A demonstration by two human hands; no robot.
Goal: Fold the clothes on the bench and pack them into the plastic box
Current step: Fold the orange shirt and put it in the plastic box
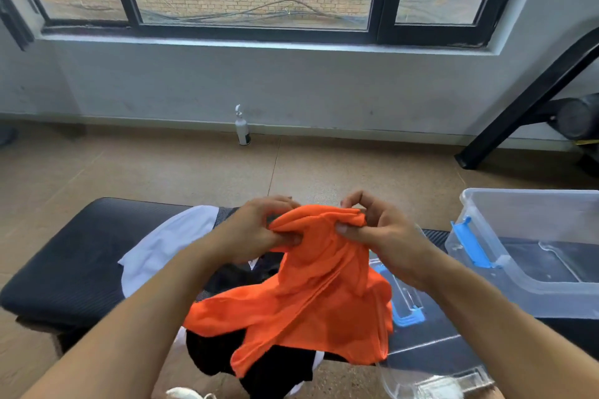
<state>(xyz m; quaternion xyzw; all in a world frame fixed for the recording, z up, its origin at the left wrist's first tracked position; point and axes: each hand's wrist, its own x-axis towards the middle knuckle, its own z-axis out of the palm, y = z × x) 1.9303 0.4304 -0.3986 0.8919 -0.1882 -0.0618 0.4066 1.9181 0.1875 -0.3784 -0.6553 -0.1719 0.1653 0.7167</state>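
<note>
Both hands' fingers point(343, 230) pinch orange garment point(311, 295) | bench point(81, 253) | no legible writing

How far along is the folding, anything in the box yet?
Done: nothing that shows; the box looks empty, with its lid off beside it. In hand: the left hand and right hand pinch the top edge of the orange garment, held up unfolded. Left: folding it, plus the white and black clothes lying unfolded on the bench, then packing everything.
</note>
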